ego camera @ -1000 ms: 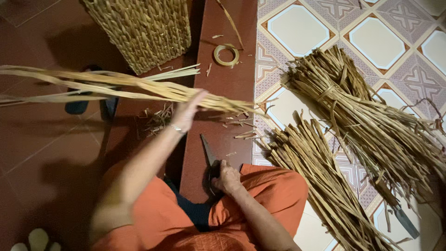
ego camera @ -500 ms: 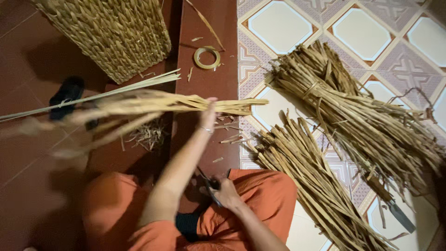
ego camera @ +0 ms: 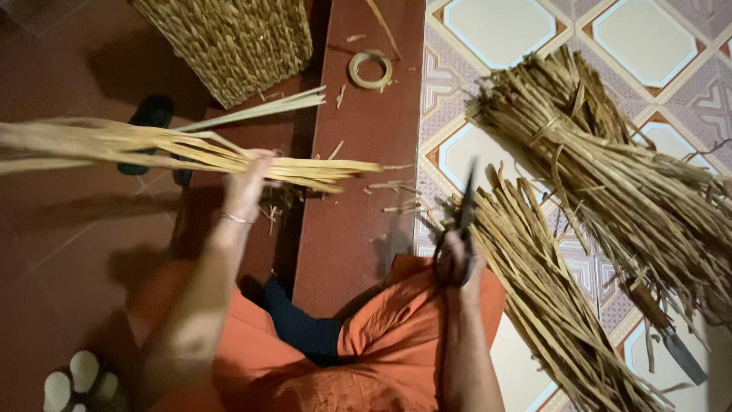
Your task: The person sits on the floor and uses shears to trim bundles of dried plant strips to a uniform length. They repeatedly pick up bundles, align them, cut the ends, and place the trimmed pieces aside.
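**Inspector:** Where does the bunch of dried straw strands [ego camera: 175, 149] sit?

**Recorder:** Held level above the dark red floor [ego camera: 69, 229], its tips reaching over the raised red ledge [ego camera: 358, 206]. The left hand [ego camera: 248, 183] has its fingers clamped around the bunch near mid-length.

**Inspector:** And the right hand [ego camera: 456, 263]?

**Recorder:** Fingers closed on the handles of dark scissors [ego camera: 463, 217], blades pointing up, above the orange-clad knee [ego camera: 412, 320].

**Inspector:** Surroundings?

**Recorder:** A straw bundle [ego camera: 549, 297] lies on the patterned tile floor [ego camera: 503, 30] just beside the right hand; a larger tied bundle [ego camera: 610, 183] lies further right. A knife [ego camera: 671, 336] rests near them. A woven basket [ego camera: 229, 42] stands beyond the bunch, and a tape ring [ego camera: 370, 69] lies on the ledge.
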### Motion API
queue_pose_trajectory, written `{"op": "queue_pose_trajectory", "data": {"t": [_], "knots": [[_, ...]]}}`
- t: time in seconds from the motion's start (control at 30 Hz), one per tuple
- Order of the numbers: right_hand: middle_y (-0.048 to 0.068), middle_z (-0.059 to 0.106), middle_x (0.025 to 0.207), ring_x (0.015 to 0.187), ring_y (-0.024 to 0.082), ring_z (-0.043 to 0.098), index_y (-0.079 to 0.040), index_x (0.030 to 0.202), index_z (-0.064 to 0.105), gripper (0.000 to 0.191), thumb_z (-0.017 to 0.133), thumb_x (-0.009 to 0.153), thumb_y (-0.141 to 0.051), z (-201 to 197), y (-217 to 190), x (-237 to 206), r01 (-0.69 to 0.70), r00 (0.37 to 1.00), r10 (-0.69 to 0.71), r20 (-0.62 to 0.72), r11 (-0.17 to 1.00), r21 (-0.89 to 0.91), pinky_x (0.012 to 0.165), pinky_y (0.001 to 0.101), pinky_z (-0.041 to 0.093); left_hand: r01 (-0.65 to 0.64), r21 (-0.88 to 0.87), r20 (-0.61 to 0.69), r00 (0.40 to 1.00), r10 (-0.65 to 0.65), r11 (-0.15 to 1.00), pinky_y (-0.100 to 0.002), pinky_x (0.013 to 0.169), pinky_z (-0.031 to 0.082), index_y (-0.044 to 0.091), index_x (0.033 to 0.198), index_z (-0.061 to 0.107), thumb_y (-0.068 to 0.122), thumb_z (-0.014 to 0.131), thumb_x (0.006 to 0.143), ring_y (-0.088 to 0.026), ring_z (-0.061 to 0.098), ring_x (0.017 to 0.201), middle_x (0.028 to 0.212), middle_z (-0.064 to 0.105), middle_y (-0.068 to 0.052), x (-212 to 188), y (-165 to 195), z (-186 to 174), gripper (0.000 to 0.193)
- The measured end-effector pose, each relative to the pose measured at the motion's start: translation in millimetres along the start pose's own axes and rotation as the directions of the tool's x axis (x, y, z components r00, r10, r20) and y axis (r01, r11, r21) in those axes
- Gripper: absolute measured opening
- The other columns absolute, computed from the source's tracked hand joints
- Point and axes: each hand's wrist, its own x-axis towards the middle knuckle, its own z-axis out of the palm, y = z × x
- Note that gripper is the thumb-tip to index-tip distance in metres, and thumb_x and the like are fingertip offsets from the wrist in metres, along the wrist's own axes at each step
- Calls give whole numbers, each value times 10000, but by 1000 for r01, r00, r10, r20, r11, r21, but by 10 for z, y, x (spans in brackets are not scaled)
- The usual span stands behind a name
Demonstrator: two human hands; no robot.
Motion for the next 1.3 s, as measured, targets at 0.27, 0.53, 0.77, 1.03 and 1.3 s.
{"op": "queue_pose_trajectory", "data": {"t": [0.27,0.53,0.77,1.03,1.3], "knots": [[-58,517,728,468,47,417,-109,1186,621,278,673,944,-235,106,-344,-68,-12,998,26,-55,969,248,381,227,339,217,-465,344,938,-51,858,-309,658,643,20,1076,672,159,645,997,-199,723,781,949,716,-147,-742,-580,1439,162],[-38,492,687,484,65,425,-100,1051,602,118,664,1022,-196,-23,-159,60,89,994,-103,27,943,321,489,263,449,-29,-283,-62,998,12,959,-278,610,648,35,1064,657,149,630,1007,-176,733,729,954,701,-126,-264,-724,767,131],[-54,462,670,495,50,401,-85,1045,619,101,668,1002,-163,38,-97,135,95,992,-119,51,939,332,447,204,330,-238,-381,-286,949,130,893,-301,658,652,44,1126,595,133,619,1011,-221,748,771,1027,694,-156,-202,-295,-42,148],[-54,472,673,489,60,408,-95,1051,605,120,665,981,-171,58,-144,163,49,998,-57,29,971,234,443,213,338,12,-641,34,999,13,767,-330,676,670,32,1112,575,194,634,1004,-228,759,784,960,726,-150,-211,-228,1456,203],[-59,455,680,484,42,381,-80,1102,619,165,667,982,-183,-37,2,285,49,996,-67,52,958,283,423,203,315,-120,-640,-330,935,-131,759,-336,555,646,-7,1117,560,55,691,933,-223,706,635,906,683,-157,323,-434,943,233]]}}
